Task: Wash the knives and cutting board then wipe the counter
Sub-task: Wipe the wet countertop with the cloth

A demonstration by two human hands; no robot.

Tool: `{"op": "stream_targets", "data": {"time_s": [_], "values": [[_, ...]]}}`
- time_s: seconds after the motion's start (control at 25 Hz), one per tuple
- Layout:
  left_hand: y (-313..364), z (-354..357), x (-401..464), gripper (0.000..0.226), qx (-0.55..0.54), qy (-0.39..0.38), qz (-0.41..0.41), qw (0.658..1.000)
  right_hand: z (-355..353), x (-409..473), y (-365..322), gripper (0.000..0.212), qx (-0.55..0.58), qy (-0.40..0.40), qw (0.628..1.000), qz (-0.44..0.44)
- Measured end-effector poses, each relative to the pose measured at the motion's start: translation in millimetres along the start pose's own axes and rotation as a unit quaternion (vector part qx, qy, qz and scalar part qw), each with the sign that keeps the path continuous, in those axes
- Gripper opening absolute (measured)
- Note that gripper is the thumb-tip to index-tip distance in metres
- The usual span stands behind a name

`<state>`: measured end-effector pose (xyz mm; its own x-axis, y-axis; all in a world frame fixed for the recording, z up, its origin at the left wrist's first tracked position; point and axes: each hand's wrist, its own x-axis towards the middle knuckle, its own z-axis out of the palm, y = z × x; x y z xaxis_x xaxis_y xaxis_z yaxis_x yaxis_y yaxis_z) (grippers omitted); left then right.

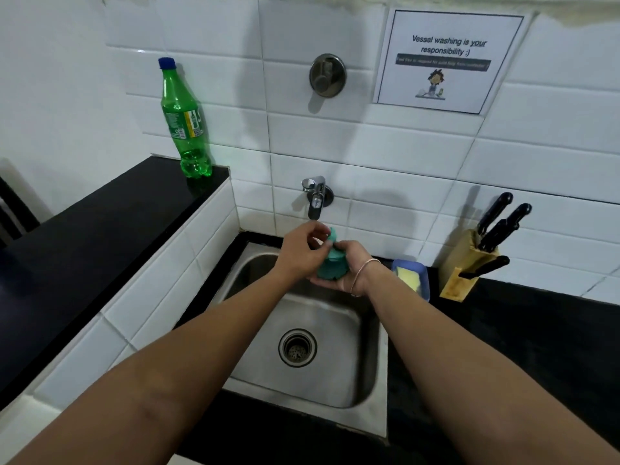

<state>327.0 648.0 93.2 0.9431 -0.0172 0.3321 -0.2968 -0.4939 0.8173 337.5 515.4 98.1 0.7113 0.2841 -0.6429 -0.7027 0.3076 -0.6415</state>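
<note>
Just under the tap [315, 199], at the centre of the frame, both hands meet over the sink [365, 374] around a small teal cloth [332, 265]. The right hand [349, 270] cups it from below, fingers curled around the bunched bulk; the left hand [302, 248] pinches its upper edge between thumb and fingertips. Both forearms reach in long from the bottom of the frame, wrists bent slightly inward.

The cloth looks soft and limp — light, likely to sag and drip once wet, so it is best gathered in a full fist rather than held by a corner. No water can be seen running.

The knives [500, 223] stand handles-up in a wooden block [469, 263] at mid-right, on the black counter [536, 330]. Their handles look smooth and would be slippery with soap; each should be taken by the handle, blade away. No cutting board is visible.
</note>
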Motion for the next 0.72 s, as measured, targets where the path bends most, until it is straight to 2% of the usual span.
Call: {"op": "stream_targets", "data": {"time_s": [0.12,0.24,0.4,0.56,0.72], "values": [[12.1,20.4,5.8,0.019,-0.112,-0.004,-0.042,0.993,-13.8,-5.9,0.9,0.046,0.011,0.021,1.0,-0.002],[24.7,39.7,8.2,0.025,-0.21,-0.06,-0.096,0.971,-25.2,-17.9,-7.5,0.051,0.048,0.055,0.997,-0.033],[45.3,79.4,0.8,0.027,-0.144,-0.136,-0.047,0.979,-56.9,-45.8,-11.9,0.063,0.093,0.1,0.988,-0.077],[78.5,123.0,-14.9,0.023,-0.106,-0.156,-0.046,0.981,-101.9,-82.3,-8.8,0.07,0.036,0.123,0.987,-0.093],[126.3,190.3,-40.2,0.01,-0.066,-0.194,-0.009,0.979,-181.8,-133.5,-6.2,0.074,-0.025,0.143,0.985,-0.096]]}}
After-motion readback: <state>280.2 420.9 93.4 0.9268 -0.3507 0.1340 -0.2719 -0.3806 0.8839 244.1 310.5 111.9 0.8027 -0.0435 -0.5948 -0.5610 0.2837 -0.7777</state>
